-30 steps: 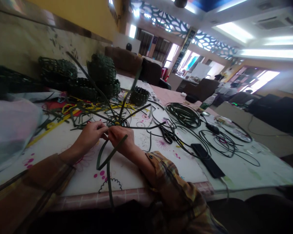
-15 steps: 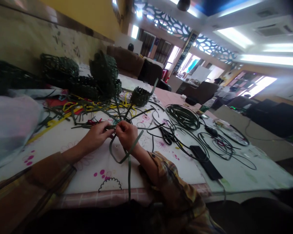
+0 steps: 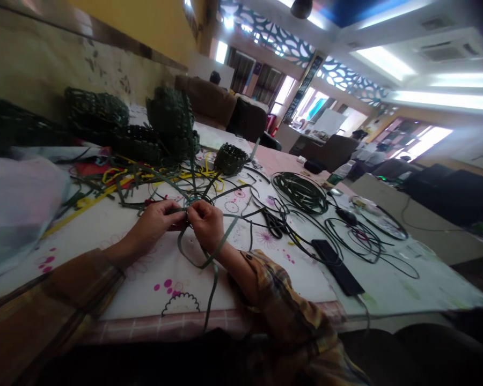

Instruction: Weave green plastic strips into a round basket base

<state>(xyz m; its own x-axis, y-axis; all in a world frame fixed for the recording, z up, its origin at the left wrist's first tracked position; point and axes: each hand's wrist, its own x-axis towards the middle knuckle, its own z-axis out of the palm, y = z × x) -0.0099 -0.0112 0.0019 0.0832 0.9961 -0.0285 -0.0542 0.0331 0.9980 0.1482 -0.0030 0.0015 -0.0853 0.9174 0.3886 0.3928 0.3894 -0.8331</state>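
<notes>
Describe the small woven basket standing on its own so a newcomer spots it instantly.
On the white-covered table, look past the right hand to the cluster of dark woven baskets by the wall. Just right of that cluster sits the small basket, dark green and open-topped. Unlike its neighbours, it stands apart and looks smaller than the tall one.

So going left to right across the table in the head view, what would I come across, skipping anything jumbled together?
Pale plastic bag, left hand, right hand, scissors, flat black device.
</notes>
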